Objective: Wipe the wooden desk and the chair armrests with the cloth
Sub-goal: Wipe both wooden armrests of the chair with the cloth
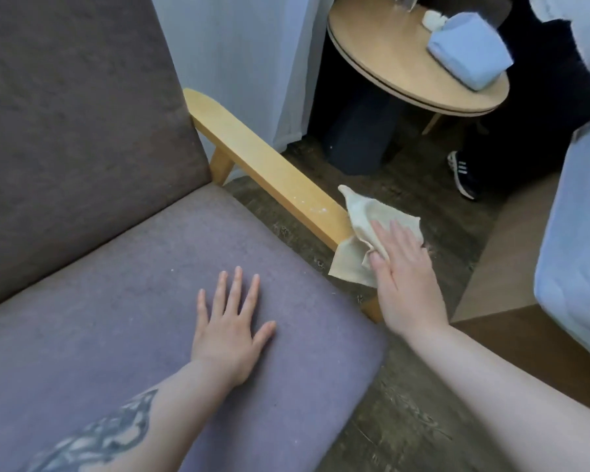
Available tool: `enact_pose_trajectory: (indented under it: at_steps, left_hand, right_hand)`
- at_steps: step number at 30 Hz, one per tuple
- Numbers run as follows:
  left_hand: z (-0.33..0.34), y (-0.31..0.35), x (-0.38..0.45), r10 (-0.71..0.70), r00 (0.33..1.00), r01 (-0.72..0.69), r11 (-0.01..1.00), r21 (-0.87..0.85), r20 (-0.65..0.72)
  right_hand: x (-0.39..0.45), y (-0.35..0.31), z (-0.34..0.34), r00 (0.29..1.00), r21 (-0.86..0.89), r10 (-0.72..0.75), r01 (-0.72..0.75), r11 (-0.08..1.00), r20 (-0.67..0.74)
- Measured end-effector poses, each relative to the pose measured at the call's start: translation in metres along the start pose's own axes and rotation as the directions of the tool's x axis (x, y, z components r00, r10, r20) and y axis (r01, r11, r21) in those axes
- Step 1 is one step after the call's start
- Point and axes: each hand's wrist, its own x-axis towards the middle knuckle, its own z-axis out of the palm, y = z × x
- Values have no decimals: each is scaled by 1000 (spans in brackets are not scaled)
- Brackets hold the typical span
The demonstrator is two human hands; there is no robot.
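A chair with a grey-purple seat [123, 301] has a light wooden armrest [263, 168] running along its right side, with pale specks near its front. A beige cloth [358, 233] is draped over the armrest's front end. My right hand [402, 274] presses flat on the cloth there, thumb tucked against its fold. My left hand [229, 321] lies flat on the seat cushion with fingers spread and nothing in it. The chair's other armrest is out of view.
A round wooden table [389, 63] stands behind the armrest, carrying a light-blue tissue box [467, 52], a small white object and a glass. A person's dark shoe [462, 173] rests on the floor beside it. A bed edge [579, 233] is at the right.
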Motion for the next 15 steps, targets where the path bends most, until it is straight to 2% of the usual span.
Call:
enact_pose_trajectory:
  at_steps: [2,5,8,13,15]
  left_hand:
    - [11,-5,6,-5,1000,4,1000,22,15]
    - [15,-9,5,19,998,-15,998,56,-66]
    - [15,-7,4,38,997,-35,999,42,-67]
    - [20,-9,6,47,995,-43,998,54,-88]
    - [21,-10,5,48,995,-43,997,60,-91]
  right_hand:
    - [7,10,15,997,-161,4,9,987,81]
    - [11,7,27,999,-289,-7,17,957,38]
    - [38,-10,36,998,-278,-40,52,959,47]
    - [114,-71,58,964,-235,-232,257,937,129]
    - [116,-68,53,937,-211,-303,335,918,172]
